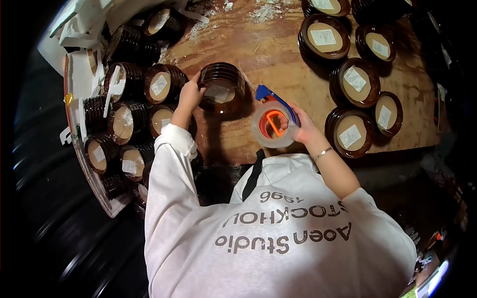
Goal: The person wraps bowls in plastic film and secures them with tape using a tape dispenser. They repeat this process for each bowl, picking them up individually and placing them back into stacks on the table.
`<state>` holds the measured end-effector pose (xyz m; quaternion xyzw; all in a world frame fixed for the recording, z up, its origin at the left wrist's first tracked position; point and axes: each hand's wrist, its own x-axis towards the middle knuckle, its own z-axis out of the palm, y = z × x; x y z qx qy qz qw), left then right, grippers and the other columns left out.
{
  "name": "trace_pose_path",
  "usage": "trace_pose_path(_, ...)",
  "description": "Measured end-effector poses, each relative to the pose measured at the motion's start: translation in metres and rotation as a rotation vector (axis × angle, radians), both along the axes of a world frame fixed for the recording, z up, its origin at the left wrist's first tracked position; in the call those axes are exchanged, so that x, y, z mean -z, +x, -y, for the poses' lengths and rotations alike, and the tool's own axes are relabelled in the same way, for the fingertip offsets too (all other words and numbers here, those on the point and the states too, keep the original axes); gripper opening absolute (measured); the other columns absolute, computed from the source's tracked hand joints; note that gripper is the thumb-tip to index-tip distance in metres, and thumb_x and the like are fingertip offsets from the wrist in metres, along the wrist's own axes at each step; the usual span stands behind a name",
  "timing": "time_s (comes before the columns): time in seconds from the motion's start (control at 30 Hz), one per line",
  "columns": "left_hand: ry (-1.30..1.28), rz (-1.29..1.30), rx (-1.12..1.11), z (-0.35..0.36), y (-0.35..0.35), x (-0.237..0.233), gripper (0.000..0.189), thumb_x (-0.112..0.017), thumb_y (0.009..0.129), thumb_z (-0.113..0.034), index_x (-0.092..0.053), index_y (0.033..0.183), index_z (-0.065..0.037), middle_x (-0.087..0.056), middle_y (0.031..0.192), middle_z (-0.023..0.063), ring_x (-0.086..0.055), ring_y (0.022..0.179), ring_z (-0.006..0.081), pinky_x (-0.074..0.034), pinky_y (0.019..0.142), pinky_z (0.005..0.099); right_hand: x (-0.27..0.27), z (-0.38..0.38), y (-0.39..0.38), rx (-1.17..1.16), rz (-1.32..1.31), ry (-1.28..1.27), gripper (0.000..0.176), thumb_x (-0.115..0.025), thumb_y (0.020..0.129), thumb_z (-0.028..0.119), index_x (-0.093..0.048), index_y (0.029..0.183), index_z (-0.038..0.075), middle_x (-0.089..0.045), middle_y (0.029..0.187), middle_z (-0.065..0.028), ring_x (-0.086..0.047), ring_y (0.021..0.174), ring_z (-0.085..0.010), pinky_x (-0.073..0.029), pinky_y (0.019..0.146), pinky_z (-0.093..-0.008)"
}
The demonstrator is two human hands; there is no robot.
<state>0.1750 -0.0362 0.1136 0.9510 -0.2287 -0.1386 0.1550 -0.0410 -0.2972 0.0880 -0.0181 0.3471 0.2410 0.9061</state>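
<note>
My left hand (191, 96) grips the left edge of a stack of dark brown glossy dishes (222, 84), which is tilted on the wooden table, with a pale label on its lower face. To the right, my right hand (301, 126) is closed round a tape dispenser (276, 124) with a blue frame, an orange hub and a wide roll of clear tape. The dispenser is held above the table's front part, apart from the dishes, its blue head pointing up and left.
Several labelled dish stacks (351, 134) stand on the right of the wooden table (278, 54). More stacks (133, 121) crowd the left side beside a pale-rimmed curved container edge (74, 126). White foam pieces (72, 25) lie at the upper left, with white crumbs at the far edge.
</note>
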Motion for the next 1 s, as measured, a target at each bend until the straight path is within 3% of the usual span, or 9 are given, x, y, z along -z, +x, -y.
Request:
trace_pose_path(0.17, -0.029, 0.078, -0.124, 0.006, -0.017, 0.01, 0.048, -0.061, 0.07, -0.019, -0.047, 0.11, 0.003, -0.058, 0.086, 0.0229, -0.056, 0.081, 0.0357, -0.045, 0.069, 0.0401, -0.058, -0.014, -0.007, 0.019, -0.005, -0.011, 0.035, -0.047, 0.083, 0.033, -0.051, 0.095, 0.001, -0.056, 0.071, -0.0114, -0.052, 0.054, -0.0204, -0.046, 0.056, -0.034)
trace_pose_path(0.27, 0.092, -0.01, -0.337, 0.024, -0.011, -0.001, 0.046, -0.057, 0.073, -0.038, -0.058, 0.08, 0.007, -0.058, 0.081, 0.025, -0.056, 0.079, 0.0367, -0.045, 0.069, 0.0391, -0.088, -0.025, 0.007, -0.037, 0.133, -0.117, 0.034, -0.049, 0.082, 0.034, -0.053, 0.09, 0.001, -0.057, 0.07, -0.0108, -0.058, 0.061, -0.0219, -0.049, 0.06, -0.0337)
trace_pose_path(0.47, 0.196, -0.217, -0.457, 0.031, 0.008, -0.004, 0.065, -0.051, 0.072, -0.055, -0.059, 0.085, 0.008, -0.058, 0.084, 0.0253, -0.057, 0.083, 0.0355, -0.045, 0.071, 0.0382, -0.107, -0.055, 0.034, -0.15, 0.3, -0.389, 0.035, -0.049, 0.082, 0.037, -0.052, 0.088, 0.002, -0.059, 0.069, -0.0124, -0.059, 0.059, -0.0201, -0.049, 0.056, -0.0305)
trace_pose_path(0.63, 0.094, -0.272, -0.665, 0.017, 0.008, 0.017, 0.061, -0.049, 0.076, -0.051, -0.056, 0.097, 0.005, -0.059, 0.092, 0.0214, -0.057, 0.086, 0.0329, -0.047, 0.069, 0.0393, -0.067, -0.051, 0.084, -0.323, 0.4, -0.409, 0.037, -0.048, 0.082, 0.038, -0.052, 0.091, 0.002, -0.057, 0.071, -0.0095, -0.057, 0.058, -0.017, -0.049, 0.054, -0.03)
trace_pose_path(0.7, -0.564, -0.698, -0.99, 0.013, -0.008, 0.022, 0.053, -0.045, 0.081, -0.045, -0.048, 0.111, -0.002, -0.057, 0.099, 0.0158, -0.057, 0.087, 0.0301, -0.051, 0.063, 0.0401, -0.08, -0.05, 0.108, -0.377, 0.408, -0.387, 0.042, -0.051, 0.079, 0.041, -0.052, 0.086, 0.0, -0.058, 0.067, -0.0152, -0.057, 0.052, -0.0209, -0.048, 0.047, -0.0309)
trace_pose_path(0.77, -0.883, -0.961, -0.97, 0.008, -0.022, 0.029, 0.047, -0.041, 0.084, -0.043, -0.04, 0.118, -0.01, -0.053, 0.106, 0.012, -0.057, 0.087, 0.0296, -0.053, 0.059, 0.0404, -0.088, -0.055, 0.124, -0.428, 0.397, -0.411, 0.041, -0.053, 0.078, 0.039, -0.052, 0.086, -0.002, -0.057, 0.068, -0.0156, -0.058, 0.053, -0.0213, -0.049, 0.047, -0.0311)
trace_pose_path(0.83, -1.011, -1.016, -1.077, 0.013, -0.042, 0.021, 0.043, -0.034, 0.089, -0.034, -0.036, 0.119, -0.004, -0.046, 0.113, 0.0185, -0.051, 0.098, 0.0319, -0.05, 0.073, 0.0433, -0.083, -0.061, 0.133, -0.499, 0.423, -0.464, 0.04, -0.055, 0.077, 0.036, -0.053, 0.086, -0.003, -0.057, 0.068, -0.0148, -0.058, 0.054, -0.0217, -0.049, 0.048, -0.031)
trace_pose_path(0.93, -1.495, -1.187, -1.161, 0.014, -0.074, 0.023, 0.051, -0.035, 0.087, -0.041, -0.035, 0.119, -0.001, -0.044, 0.116, 0.0202, -0.05, 0.1, 0.033, -0.049, 0.076, 0.0414, -0.08, -0.059, 0.13, -0.609, 0.448, -0.558, 0.041, -0.057, 0.076, 0.035, -0.053, 0.087, -0.005, -0.058, 0.069, -0.0144, -0.059, 0.054, -0.0215, -0.05, 0.049, -0.0306)
trace_pose_path(1.0, -1.31, -1.165, -1.12, 0.008, -0.083, 0.016, 0.054, -0.035, 0.086, -0.044, -0.034, 0.119, -0.001, -0.043, 0.116, 0.0203, -0.05, 0.101, 0.0329, -0.049, 0.076, 0.0412, -0.08, -0.06, 0.127, -0.672, 0.475, -0.615, 0.043, -0.057, 0.076, 0.036, -0.053, 0.087, -0.006, -0.059, 0.07, -0.0146, -0.059, 0.055, -0.0216, -0.05, 0.05, -0.0306)
